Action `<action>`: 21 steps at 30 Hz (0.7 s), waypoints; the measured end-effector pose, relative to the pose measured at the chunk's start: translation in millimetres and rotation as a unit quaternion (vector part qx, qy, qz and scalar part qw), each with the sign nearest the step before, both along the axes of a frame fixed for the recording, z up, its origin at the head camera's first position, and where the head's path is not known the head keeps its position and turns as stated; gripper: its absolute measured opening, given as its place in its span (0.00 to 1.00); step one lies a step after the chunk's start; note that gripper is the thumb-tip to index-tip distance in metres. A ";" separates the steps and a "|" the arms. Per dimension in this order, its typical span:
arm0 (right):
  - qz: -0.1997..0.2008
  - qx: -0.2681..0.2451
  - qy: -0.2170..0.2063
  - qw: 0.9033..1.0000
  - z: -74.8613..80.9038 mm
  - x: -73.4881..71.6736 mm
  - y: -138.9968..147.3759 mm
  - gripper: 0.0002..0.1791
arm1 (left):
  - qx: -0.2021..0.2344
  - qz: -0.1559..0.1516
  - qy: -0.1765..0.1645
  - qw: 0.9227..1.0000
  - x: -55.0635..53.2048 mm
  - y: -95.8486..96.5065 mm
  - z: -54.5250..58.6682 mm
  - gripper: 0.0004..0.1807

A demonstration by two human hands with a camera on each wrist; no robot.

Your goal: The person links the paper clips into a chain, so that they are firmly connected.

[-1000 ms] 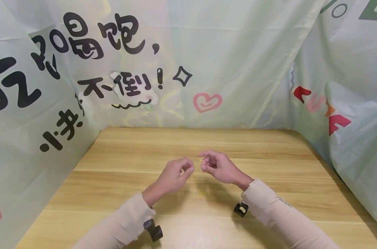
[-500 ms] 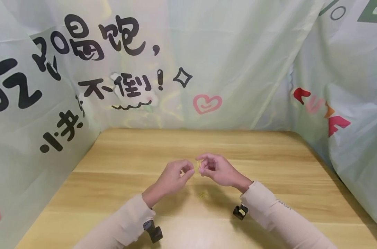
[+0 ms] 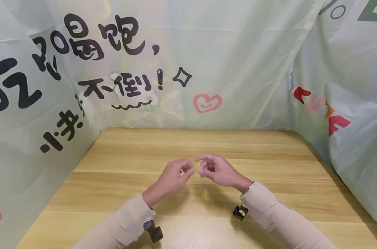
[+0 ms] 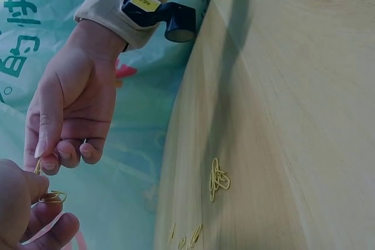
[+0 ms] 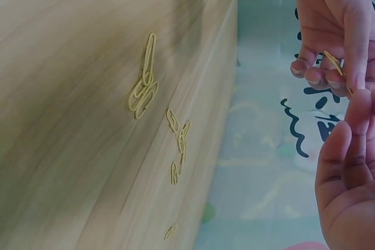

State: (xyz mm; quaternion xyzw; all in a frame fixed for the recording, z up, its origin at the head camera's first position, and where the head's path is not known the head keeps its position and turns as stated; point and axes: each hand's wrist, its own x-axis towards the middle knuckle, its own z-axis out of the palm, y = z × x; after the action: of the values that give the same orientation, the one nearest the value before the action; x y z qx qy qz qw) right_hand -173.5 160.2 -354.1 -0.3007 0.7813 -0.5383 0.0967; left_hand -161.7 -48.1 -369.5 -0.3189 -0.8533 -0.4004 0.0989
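Head view: left hand [image 3: 175, 175] and right hand [image 3: 219, 171], close together above a wooden table [image 3: 129, 152], each pinching yellow paper clips [image 3: 198, 166]. Left wrist view: one small clip pile [image 4: 218, 181] on the table. Right wrist view: loose clips [image 5: 181, 140] scattered near that pile.

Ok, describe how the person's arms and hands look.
The hands are bare. Long sleeves are pale beige, the right one with small dark lettering. Black cameras sit by the cuffs; the right one bears a yellow label.
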 end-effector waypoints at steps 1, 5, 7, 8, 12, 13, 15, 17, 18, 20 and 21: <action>0.000 0.001 -0.002 1.000 0.3 0.3 0.0 0.20 | 0.001 0.001 -0.001 1.000 0.1 -0.1 0.1 0.02; 0.000 0.010 -0.006 1.000 1.6 1.8 0.5 0.20 | 0.006 0.000 0.001 1.000 0.3 -0.4 1.2 0.02; 0.001 0.014 -0.006 1.000 2.3 2.5 0.7 0.20 | 0.008 0.000 0.005 1.000 0.3 -0.7 1.6 0.02; 0.003 0.016 -0.005 1.000 2.5 2.7 1.1 0.20 | 0.009 -0.001 0.006 1.000 0.2 -0.7 1.8 0.02; 0.008 0.020 0.001 1.000 3.8 3.9 3.1 0.21 | 0.011 -0.003 0.007 1.000 -0.1 -0.9 1.8 0.02; 0.009 0.021 0.003 1.000 4.6 4.5 3.9 0.21 | 0.012 -0.002 0.006 1.000 0.0 -1.1 2.1 0.02; 0.011 0.023 0.007 1.000 6.8 5.7 5.1 0.20 | 0.012 0.000 0.005 1.000 0.4 -1.4 2.7 0.02; 0.014 0.025 0.013 0.999 9.4 7.0 6.3 0.20 | 0.012 0.001 0.003 1.000 0.8 -1.7 3.2 0.02; 0.014 0.027 0.017 0.999 10.5 7.2 6.9 0.20 | 0.012 0.001 0.003 1.000 1.2 -1.9 3.7 0.02; 0.014 0.032 0.026 0.999 12.2 7.2 8.2 0.20 | 0.009 0.000 0.002 1.000 1.4 -2.0 3.4 0.02; 0.014 0.035 0.031 0.999 13.1 7.0 8.8 0.20 | 0.006 -0.002 0.002 1.000 1.5 -1.9 3.2 0.02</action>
State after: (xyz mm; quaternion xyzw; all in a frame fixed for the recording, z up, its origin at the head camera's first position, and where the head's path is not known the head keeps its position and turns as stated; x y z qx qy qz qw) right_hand -166.5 168.9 -341.1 -0.3243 0.7979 -0.5001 0.0902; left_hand -160.2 -50.0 -366.3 -0.3209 -0.8499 -0.4053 0.1023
